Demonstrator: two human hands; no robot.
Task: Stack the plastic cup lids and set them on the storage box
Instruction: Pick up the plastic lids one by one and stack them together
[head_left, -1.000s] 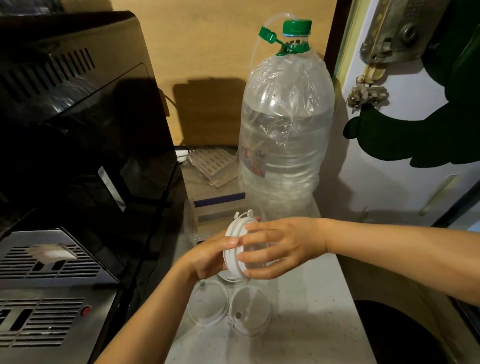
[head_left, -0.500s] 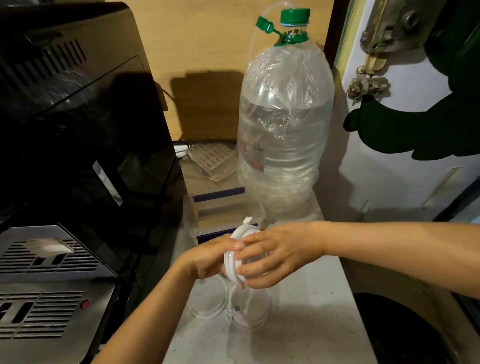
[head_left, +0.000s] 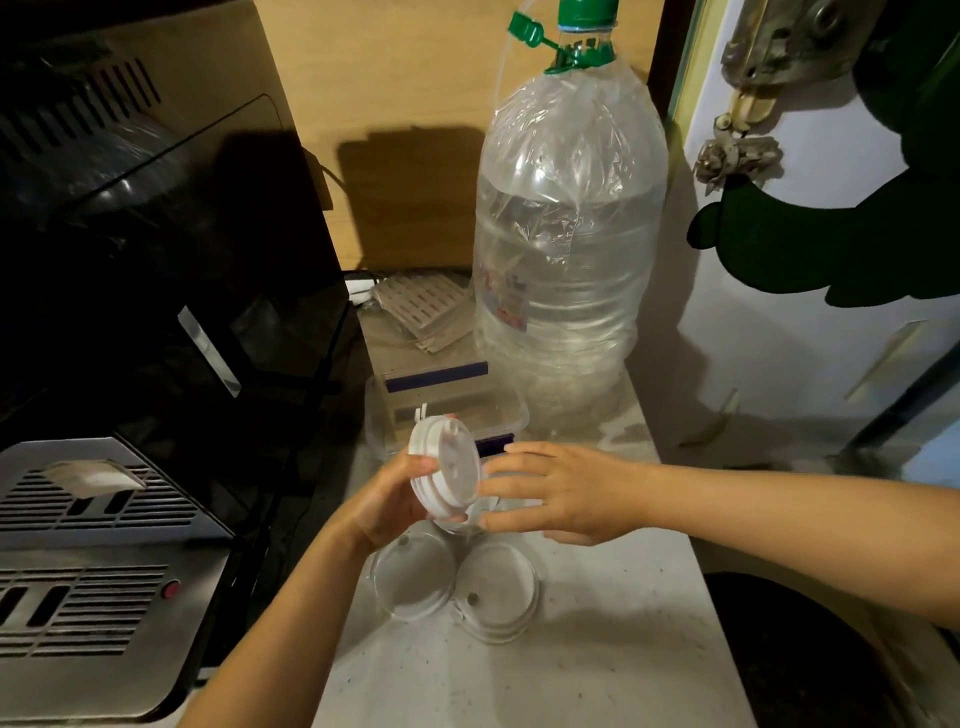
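Note:
A small stack of white plastic cup lids (head_left: 447, 470) stands on edge in the air, face turned to the right, and my left hand (head_left: 387, 504) grips it from below and behind. My right hand (head_left: 558, 491) hovers just right of the stack with fingers spread, fingertips near the stack's face; whether they touch it I cannot tell. Two more lids lie flat on the counter below: a clear one (head_left: 413, 574) and a whiter one (head_left: 496, 590). Behind the hands sits the clear storage box (head_left: 387, 410) with a blue-striped item inside.
A large water bottle (head_left: 563, 249) with a green cap stands right of the box. A black machine (head_left: 156, 270) with a steel vented tray (head_left: 88, 561) fills the left. The pale counter (head_left: 545, 670) ends at a dark bin at lower right.
My right hand has let go of the lid stack and opened, drawing slightly right. The stack has tilted so its face shows, held by my left hand alone.

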